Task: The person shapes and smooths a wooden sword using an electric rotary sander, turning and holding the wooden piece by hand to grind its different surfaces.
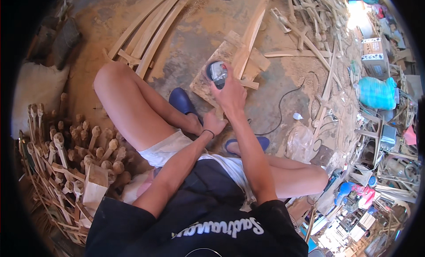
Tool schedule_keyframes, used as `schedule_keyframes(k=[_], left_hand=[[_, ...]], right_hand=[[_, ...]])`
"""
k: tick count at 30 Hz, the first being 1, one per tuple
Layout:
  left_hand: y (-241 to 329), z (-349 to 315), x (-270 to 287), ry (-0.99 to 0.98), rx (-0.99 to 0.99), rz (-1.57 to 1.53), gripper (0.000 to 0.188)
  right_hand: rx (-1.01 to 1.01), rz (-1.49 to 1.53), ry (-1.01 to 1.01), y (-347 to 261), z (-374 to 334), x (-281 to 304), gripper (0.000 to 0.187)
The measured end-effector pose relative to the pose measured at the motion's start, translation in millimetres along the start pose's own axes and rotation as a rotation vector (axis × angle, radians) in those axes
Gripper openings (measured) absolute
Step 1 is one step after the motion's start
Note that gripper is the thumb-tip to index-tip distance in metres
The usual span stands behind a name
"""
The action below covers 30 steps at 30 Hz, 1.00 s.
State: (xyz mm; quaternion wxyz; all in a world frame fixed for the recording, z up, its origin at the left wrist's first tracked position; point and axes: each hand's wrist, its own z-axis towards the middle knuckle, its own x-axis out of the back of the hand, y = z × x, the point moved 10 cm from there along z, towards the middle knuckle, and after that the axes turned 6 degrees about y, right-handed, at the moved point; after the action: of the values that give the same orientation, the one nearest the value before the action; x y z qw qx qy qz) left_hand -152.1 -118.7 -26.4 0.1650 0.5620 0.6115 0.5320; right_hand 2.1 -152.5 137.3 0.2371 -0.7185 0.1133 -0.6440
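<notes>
My right hand is wrapped round a small grey power sander with a dark base and a red mark on top. The sander is over a low wooden board on the floor. Close below it, my left hand is closed on the near end of a pale wooden piece; how far that piece runs under the sander is hidden. A long curved wooden slat reaches from the board to the far side. A short wooden bar sticks out right of the sander.
Curved wooden strips lie at the far left. Turned wooden spindles are bundled by my left side. A black cord curves across the floor on the right, near a clear plastic bag. More wooden parts are piled at the far right.
</notes>
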Motion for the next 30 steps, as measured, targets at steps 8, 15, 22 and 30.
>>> schedule_keyframes(k=[8,15,22,30], left_hand=[[-10,-1,-5,-0.057,0.089,-0.024,0.049],[-3,3,-1,-0.053,0.03,0.002,0.05],[-1,2,-5,-0.053,-0.002,0.014,0.048],[-10,4,-8,0.038,-0.015,-0.019,0.047]], right_hand=[[-0.136,-0.012,0.0,57,-28,20,0.085],[-0.217,0.064,0.223,117,-45,67,0.082],[-0.251,0.007,0.02,66,-33,26,0.081],[-0.023,-0.029,-0.147,0,-3,-2,0.083]])
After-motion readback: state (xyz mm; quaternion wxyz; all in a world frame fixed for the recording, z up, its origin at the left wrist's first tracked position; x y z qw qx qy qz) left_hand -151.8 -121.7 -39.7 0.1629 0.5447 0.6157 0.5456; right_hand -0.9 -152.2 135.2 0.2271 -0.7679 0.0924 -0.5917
